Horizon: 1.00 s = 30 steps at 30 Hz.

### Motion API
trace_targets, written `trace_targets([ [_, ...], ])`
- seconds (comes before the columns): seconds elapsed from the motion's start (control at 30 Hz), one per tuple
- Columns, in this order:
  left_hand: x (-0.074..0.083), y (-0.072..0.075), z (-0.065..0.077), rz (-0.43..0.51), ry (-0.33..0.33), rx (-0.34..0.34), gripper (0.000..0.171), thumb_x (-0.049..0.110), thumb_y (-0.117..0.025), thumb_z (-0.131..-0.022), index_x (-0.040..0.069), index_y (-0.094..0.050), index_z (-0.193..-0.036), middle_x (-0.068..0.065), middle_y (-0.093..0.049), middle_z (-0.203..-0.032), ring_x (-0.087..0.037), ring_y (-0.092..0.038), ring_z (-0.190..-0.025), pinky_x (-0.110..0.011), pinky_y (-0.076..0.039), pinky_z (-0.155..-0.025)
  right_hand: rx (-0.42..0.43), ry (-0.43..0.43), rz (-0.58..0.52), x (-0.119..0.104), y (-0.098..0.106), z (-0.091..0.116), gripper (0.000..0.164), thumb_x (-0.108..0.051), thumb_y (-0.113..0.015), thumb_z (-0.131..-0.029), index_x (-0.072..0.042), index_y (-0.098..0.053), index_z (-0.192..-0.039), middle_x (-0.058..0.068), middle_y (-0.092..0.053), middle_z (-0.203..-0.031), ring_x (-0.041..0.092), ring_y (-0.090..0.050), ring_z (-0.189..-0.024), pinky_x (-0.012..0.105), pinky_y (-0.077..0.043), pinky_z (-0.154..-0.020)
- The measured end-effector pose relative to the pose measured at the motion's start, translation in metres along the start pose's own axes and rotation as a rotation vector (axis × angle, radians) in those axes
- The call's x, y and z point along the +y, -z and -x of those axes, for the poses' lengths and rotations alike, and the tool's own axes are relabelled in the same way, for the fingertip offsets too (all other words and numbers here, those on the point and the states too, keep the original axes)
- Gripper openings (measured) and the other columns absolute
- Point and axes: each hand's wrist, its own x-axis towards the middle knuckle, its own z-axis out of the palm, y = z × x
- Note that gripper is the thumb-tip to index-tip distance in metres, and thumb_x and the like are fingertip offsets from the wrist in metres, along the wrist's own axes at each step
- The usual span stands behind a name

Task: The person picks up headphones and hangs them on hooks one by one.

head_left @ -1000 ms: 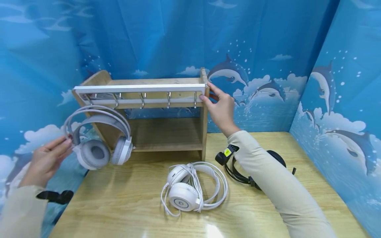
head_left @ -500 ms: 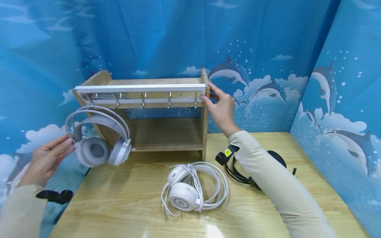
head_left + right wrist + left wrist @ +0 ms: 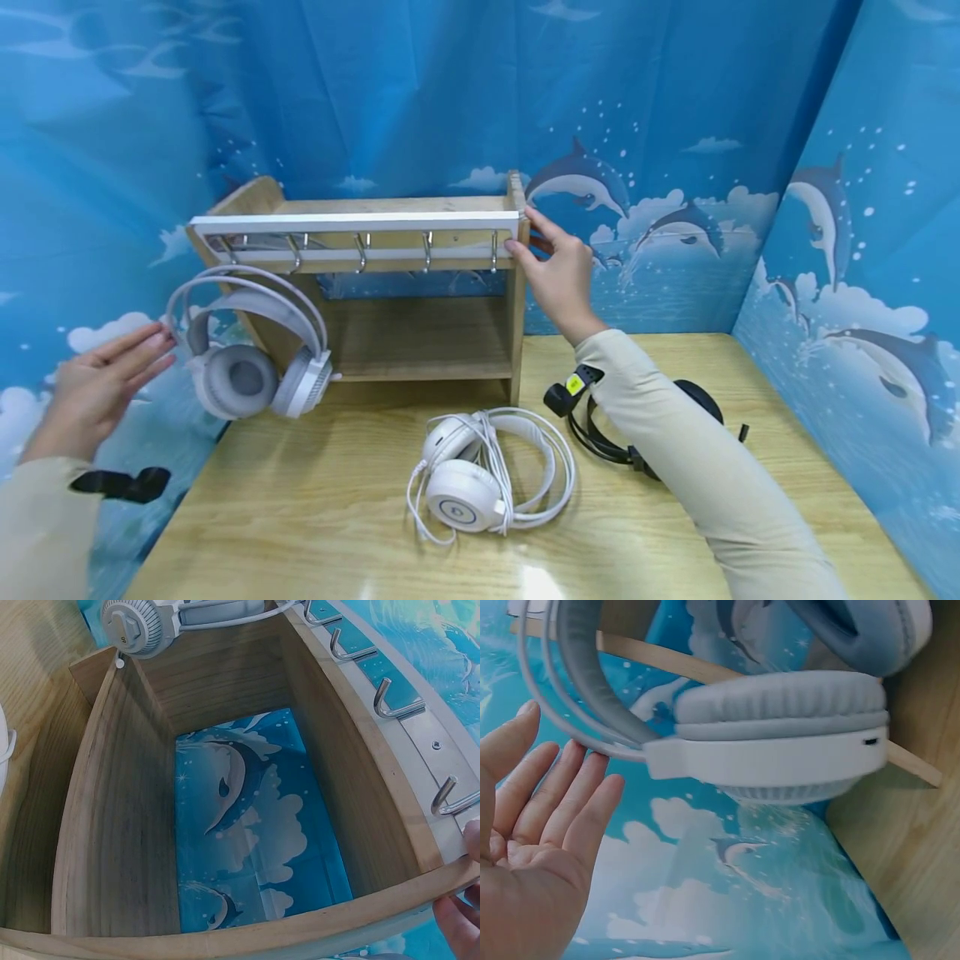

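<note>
A wooden shelf (image 3: 420, 337) carries a white rail (image 3: 352, 222) with several metal hooks along its front. From the left end of that rail hang grey-and-white headphones (image 3: 238, 382), their ear cups facing down and forward. My left hand (image 3: 101, 383) is beside the headband, fingers extended and palm turned up; in the left wrist view, the fingertips of this hand (image 3: 547, 817) are right at the outer band. At the shelf's top right corner, my right hand (image 3: 558, 279) grips the end, thumb on the rail and fingers around the side panel.
White headphones (image 3: 461, 496) with a bundled cable lie on the wooden table (image 3: 315, 508) before the shelf. Black headphones (image 3: 697, 398) lie to the right, partly hidden under my right sleeve. Blue dolphin-print curtains (image 3: 465, 92) surround the table.
My left hand has let go of the grey-and-white headphones and drawn slightly left, its fingers straightening. The headphones' cups have settled a little. My right hand stays on the shelf corner.
</note>
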Motion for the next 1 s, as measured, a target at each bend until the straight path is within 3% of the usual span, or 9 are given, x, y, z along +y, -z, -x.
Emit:
trace_targets([
  [0.03,0.002,0.0,0.0,0.016,-0.011,0.0,0.054,0.023,-0.073,-0.084,0.02,-0.056,-0.135,0.021,-0.069,-0.092,0.004,-0.068,-0.081,-0.012,-0.056,-0.064,0.0,0.001,0.001,0.0,0.0,0.0,0.049,-0.019,-0.07,-0.089,-0.008,-0.056,-0.134,0.01,-0.062,-0.127,0.019,-0.066,-0.107,0.029,-0.057,-0.086],
  [0.1,0.007,-0.001,0.0,0.023,-0.014,0.007,0.06,0.025,-0.074,-0.083,0.019,-0.052,-0.138,0.021,-0.069,-0.092,0.004,-0.068,-0.081,-0.012,-0.056,-0.061,0.0,0.001,0.003,0.0,0.0,0.0,0.049,-0.019,-0.07,-0.089,-0.008,-0.056,-0.135,0.01,-0.062,-0.128,0.019,-0.066,-0.107,0.029,-0.057,-0.086],
  [0.33,0.026,-0.01,-0.002,0.061,-0.045,0.043,0.069,0.027,-0.077,-0.079,0.017,-0.049,-0.141,0.016,-0.067,-0.103,0.005,-0.066,-0.087,-0.014,-0.056,-0.069,-0.006,-0.005,0.006,0.0,0.001,0.001,0.049,-0.019,-0.069,-0.089,-0.008,-0.055,-0.135,0.01,-0.062,-0.128,0.02,-0.066,-0.108,0.031,-0.057,-0.086],
  [0.5,0.04,-0.025,-0.004,-0.052,-0.073,0.061,0.069,0.033,-0.075,-0.079,0.018,-0.049,-0.141,0.011,-0.06,-0.124,0.004,-0.059,-0.107,-0.007,-0.053,-0.072,-0.007,-0.01,0.008,0.0,0.001,0.001,0.049,-0.019,-0.069,-0.089,-0.009,-0.055,-0.135,0.01,-0.062,-0.128,0.019,-0.066,-0.108,0.028,-0.057,-0.086],
  [0.6,0.05,-0.037,-0.005,-0.162,-0.11,0.089,0.066,0.036,-0.071,-0.082,0.021,-0.048,-0.142,0.011,-0.052,-0.139,0.0,-0.047,-0.125,-0.007,-0.048,-0.086,-0.007,-0.01,0.003,-0.001,0.001,0.001,0.049,-0.019,-0.069,-0.089,-0.009,-0.055,-0.135,0.01,-0.062,-0.128,0.019,-0.066,-0.108,0.027,-0.057,-0.085],
  [0.77,0.067,-0.057,-0.008,-0.321,-0.156,0.114,0.062,0.038,-0.066,-0.086,0.03,-0.043,-0.144,0.013,-0.04,-0.149,-0.002,-0.033,-0.138,-0.018,-0.023,-0.113,-0.004,-0.002,0.006,0.0,0.001,0.001,0.049,-0.019,-0.07,-0.089,-0.009,-0.055,-0.135,0.009,-0.062,-0.128,0.018,-0.066,-0.108,0.029,-0.057,-0.086],
  [0.87,0.078,-0.067,-0.011,-0.353,-0.169,0.085,0.064,0.036,-0.067,-0.088,0.033,-0.039,-0.145,0.013,-0.036,-0.151,-0.003,-0.029,-0.14,-0.019,-0.019,-0.116,-0.001,0.003,0.008,0.001,0.0,0.0,0.049,-0.019,-0.07,-0.089,-0.009,-0.055,-0.135,0.01,-0.063,-0.127,0.018,-0.066,-0.107,0.029,-0.057,-0.086],
  [1.0,0.09,-0.077,-0.016,-0.28,-0.181,0.044,0.07,0.029,-0.072,-0.085,0.031,-0.037,-0.146,0.01,-0.036,-0.152,-0.003,-0.032,-0.139,-0.015,-0.023,-0.113,-0.004,0.006,0.019,0.001,0.0,0.0,0.049,-0.02,-0.07,-0.089,-0.009,-0.055,-0.135,0.009,-0.063,-0.127,0.018,-0.066,-0.107,0.029,-0.057,-0.085],
])
